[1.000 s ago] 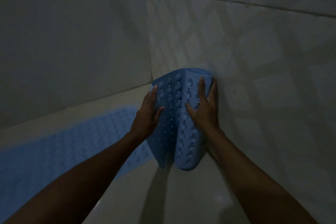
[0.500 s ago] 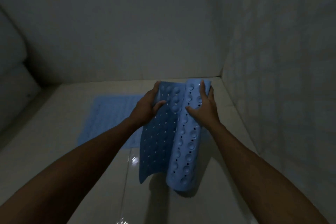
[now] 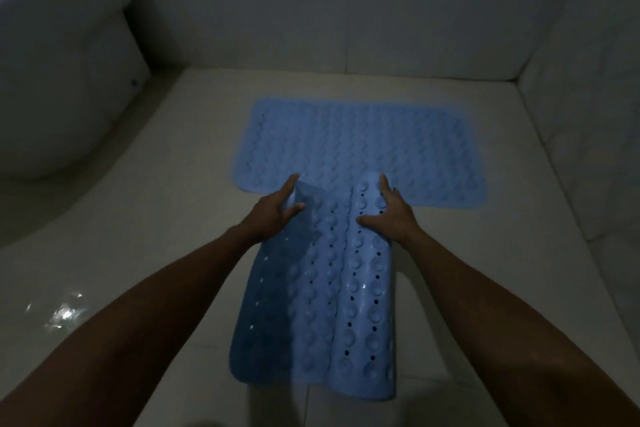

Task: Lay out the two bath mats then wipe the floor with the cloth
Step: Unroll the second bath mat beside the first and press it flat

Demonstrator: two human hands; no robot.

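One blue bath mat (image 3: 360,146) lies flat on the pale tiled floor (image 3: 166,204) near the far wall. I hold a second blue bath mat (image 3: 322,315) by its top edge; it hangs down toward me, curled lengthwise, with its suction cups and holes facing up. My left hand (image 3: 273,211) grips the top left corner. My right hand (image 3: 391,215) grips the top right edge. The held mat's top overlaps the flat mat's near edge in this view. No cloth is visible.
A white toilet bowl (image 3: 52,87) stands at the left. Tiled walls close the back (image 3: 346,10) and the right side (image 3: 588,114). A wet glint (image 3: 62,315) shows on the floor at lower left. The room is dim.
The view has swung from the right wall corner down to the floor. Both hands carried the curled mat away from the wall and lowered it, and it has spread wider.
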